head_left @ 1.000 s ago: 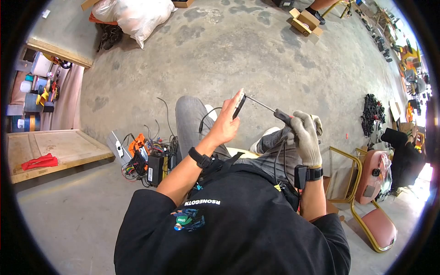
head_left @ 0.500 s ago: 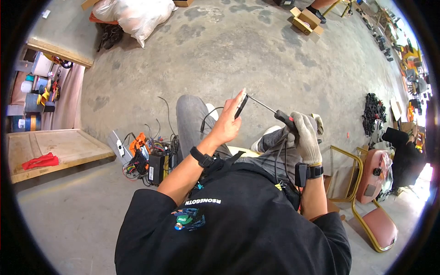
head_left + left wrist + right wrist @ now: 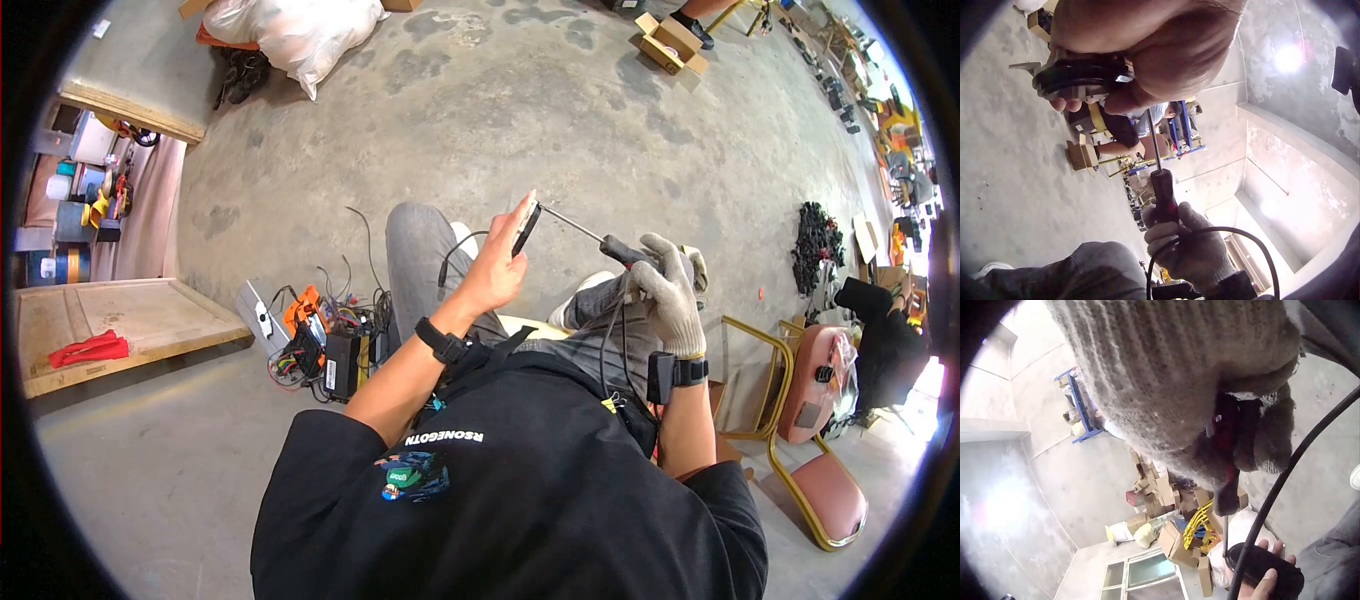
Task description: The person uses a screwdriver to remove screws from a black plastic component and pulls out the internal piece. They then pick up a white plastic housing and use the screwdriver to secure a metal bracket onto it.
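My bare left hand (image 3: 493, 270) grips a black device (image 3: 526, 230) with a pale edge, above my knees. Seen by the left wrist camera, the device (image 3: 1079, 76) is rounded, between thumb and fingers. A grey knitted glove covers my right hand (image 3: 672, 300), which holds a screwdriver (image 3: 622, 250) by its dark handle, with one finger raised off it. The metal shaft points left and its tip meets the device's edge; exact contact is hidden. In the right wrist view, gloved fingers curl round the red-and-black handle (image 3: 1227, 494), and the device (image 3: 1266, 569) lies beyond the shaft.
Wires and electronic parts (image 3: 340, 360) lie on the floor beside my leg, near a wooden panel (image 3: 130, 330) with a red cloth (image 3: 90, 350). At right stands a pink chair (image 3: 812, 385). A cable (image 3: 1310, 447) loops past my right hand. Farther off are a cardboard box (image 3: 672, 45) and white bag (image 3: 300, 40).
The gloved fingers of my right hand have loosened and lifted partly off the screwdriver handle. My left hand and the device have barely moved.
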A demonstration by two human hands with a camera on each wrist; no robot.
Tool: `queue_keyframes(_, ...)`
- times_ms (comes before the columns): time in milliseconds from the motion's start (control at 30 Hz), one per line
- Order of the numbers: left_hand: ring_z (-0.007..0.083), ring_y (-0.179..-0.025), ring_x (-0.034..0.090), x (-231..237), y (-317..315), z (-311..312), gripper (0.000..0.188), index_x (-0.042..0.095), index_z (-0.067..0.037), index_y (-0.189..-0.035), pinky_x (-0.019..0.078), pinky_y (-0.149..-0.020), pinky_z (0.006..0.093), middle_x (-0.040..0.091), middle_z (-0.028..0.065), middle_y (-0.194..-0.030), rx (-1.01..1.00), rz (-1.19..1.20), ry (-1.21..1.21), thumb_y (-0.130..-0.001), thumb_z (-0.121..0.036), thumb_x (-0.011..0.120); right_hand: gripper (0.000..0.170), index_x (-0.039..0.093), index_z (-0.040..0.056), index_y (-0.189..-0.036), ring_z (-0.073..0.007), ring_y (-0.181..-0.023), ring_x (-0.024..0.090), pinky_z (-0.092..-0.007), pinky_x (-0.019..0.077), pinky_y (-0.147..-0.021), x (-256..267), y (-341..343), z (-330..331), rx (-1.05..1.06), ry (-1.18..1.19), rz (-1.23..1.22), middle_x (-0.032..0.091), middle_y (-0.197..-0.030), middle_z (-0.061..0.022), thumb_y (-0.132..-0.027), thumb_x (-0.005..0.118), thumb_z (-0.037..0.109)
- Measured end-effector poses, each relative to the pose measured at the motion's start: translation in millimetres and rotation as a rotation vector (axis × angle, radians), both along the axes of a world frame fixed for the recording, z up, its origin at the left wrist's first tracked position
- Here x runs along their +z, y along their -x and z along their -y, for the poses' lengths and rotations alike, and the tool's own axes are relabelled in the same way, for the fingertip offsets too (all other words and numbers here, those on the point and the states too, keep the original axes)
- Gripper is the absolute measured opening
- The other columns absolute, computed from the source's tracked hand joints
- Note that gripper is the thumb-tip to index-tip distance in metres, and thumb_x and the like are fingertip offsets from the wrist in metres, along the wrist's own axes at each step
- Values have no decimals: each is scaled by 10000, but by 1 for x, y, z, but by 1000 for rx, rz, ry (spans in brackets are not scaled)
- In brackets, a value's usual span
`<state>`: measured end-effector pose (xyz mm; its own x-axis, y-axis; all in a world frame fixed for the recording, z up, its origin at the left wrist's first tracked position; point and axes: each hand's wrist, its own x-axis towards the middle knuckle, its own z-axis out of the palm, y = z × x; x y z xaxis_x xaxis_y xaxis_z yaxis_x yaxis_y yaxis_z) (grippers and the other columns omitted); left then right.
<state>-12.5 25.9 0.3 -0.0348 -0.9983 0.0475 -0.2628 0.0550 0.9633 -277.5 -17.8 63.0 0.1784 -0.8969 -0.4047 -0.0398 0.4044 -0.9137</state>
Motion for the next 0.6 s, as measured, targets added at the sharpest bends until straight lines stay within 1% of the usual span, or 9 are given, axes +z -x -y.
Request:
queue_keyframes(100, 383, -1309, 438, -2, -1, 0, 854, 246, -116, -1572, 321, -1131, 380, 433, 238, -1362, -2, 15, 33, -784, 134, 461, 378, 582, -53, -1196, -92, -678, 555, -229, 450, -599, -2, 5, 2, 59, 49, -39, 597, -840, -57, -972, 601, 251)
queue_keyframes(233, 378, -1324, 431, 0, 0, 0, 857, 238, -119, -1575, 311, -1141, 380, 427, 236, -1374, -27, 4, 36, -786, 136, 455, 371, 601, -11, -1176, -75, -656, 545, -216, 455, -556, -8, 12, 6, 122, -23, -27, 598, -835, -37, -1005, 565, 317)
queue_keyframes(300, 376, -1326, 429, 1, -1, -2, 857, 235, -115, -1576, 305, -1145, 379, 428, 233, -1376, -28, 7, 9, -787, 134, 458, 369, 597, -8, -1199, -73, -643, 551, -209, 471, -546, -18, 15, 5, 234, 226, -174, 599, -833, -26, -1006, 574, 306)
queue_keyframes(333, 373, -1328, 427, 1, -2, -1, 856, 232, -111, -1576, 299, -1150, 377, 430, 230, -1378, -30, 12, -7, -788, 133, 461, 353, 602, -18, -1205, -76, -655, 572, -207, 488, -565, -3, 4, 5, 22, -106, 77, 612, -844, -30, -988, 602, 261)
queue_keyframes(367, 373, -1328, 427, -9, -3, 1, 856, 232, -111, -1576, 299, -1150, 377, 430, 230, -1378, -32, 10, -15, -788, 133, 461, 353, 602, -18, -1205, -76, -655, 572, -207, 488, -565, -1, 7, 9, 21, -114, 75, 612, -844, -30, -988, 602, 261)
queue_keyframes(433, 283, -1304, 474, -21, -8, 5, 831, 178, -98, -1588, 348, -1115, 347, 457, 173, -1393, 33, -40, 61, -832, 76, 475, 350, 607, -37, -1201, -78, -683, 589, -210, 498, -575, -1, 14, 18, 200, -65, -13, 627, -866, -41, -967, 626, 223)
queue_keyframes(467, 260, -1224, 551, -5, -12, 0, 757, 206, -69, -1558, 448, -1030, 355, 511, 157, -1355, 99, -137, -180, -865, 68, 481, 341, 623, -48, -1169, -81, -692, 591, -216, 491, -577, -4, 14, 21, 163, -89, 20, 636, -881, -44, -954, 635, 216)
queue_keyframes(500, 260, -1224, 551, -13, -18, -1, 757, 206, -69, -1558, 448, -1030, 355, 511, 157, -1355, 99, -141, -187, -865, 68, 481, 341, 623, -48, -1169, -81, -692, 591, -216, 491, -577, -7, 16, 27, 163, -95, 16, 636, -881, -44, -954, 635, 216)
queue_keyframes(600, 238, -1150, 616, -37, -40, 4, 504, 353, -30, -1392, 549, -885, 352, 555, 164, -1317, 236, -472, -271, -913, 37, 495, 334, 651, -53, -1120, -88, -624, 568, -224, 468, -593, -17, 18, 46, 66, -76, -85, 631, -843, -39, -936, 645, 226)
